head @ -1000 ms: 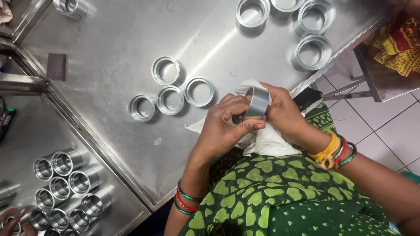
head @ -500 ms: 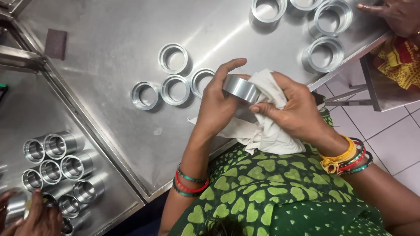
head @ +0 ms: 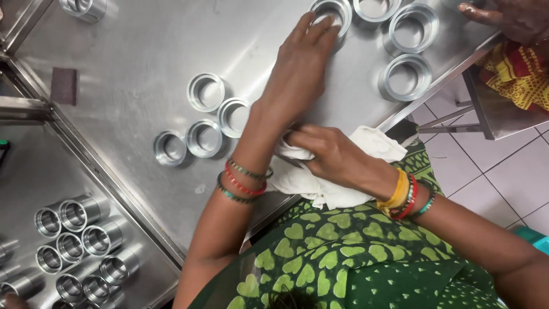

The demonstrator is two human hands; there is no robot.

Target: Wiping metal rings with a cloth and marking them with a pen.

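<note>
Left hand [head: 300,63] stretched across the steel table [head: 131,51], fingers spread flat over a metal ring [head: 330,12] among unwiped ones. Right hand [head: 329,157] closed around the white cloth [head: 343,171] at the table edge. Four rings [head: 204,120] grouped aside.

I am seeing my left hand [head: 300,66] reaching across the table [head: 114,46] and resting on a ring [head: 330,11] at the far edge, with three more rings [head: 407,54] sitting just to its right. My right hand [head: 329,154] is lying on a cloth [head: 343,171] at the near edge, four rings [head: 203,123] are sitting to its left, and cylinders [head: 74,240] are standing on a lower shelf [head: 34,166] further left.
</note>
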